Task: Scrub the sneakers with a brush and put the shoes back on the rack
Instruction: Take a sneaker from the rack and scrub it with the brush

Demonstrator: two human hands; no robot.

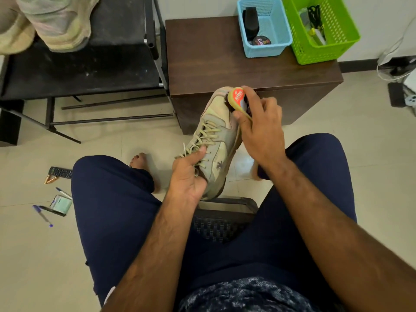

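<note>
Brush [239,99], R hand [261,129], maybe on sneaker [216,140]

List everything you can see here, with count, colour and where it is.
sneaker: one, beige-green, held above the floor
brush: one, tan with orange label, on the sneaker's toe
other sneakers: seemingly two, pale, on the rack
rack: one, black, left
cabinet: one, dark brown, ahead
blue basket: one, on the cabinet
green basket: one, on the cabinet, right
remote: one, black, floor left
pens: two, floor left
left hand: grips the sneaker
right hand: grips the brush
</note>
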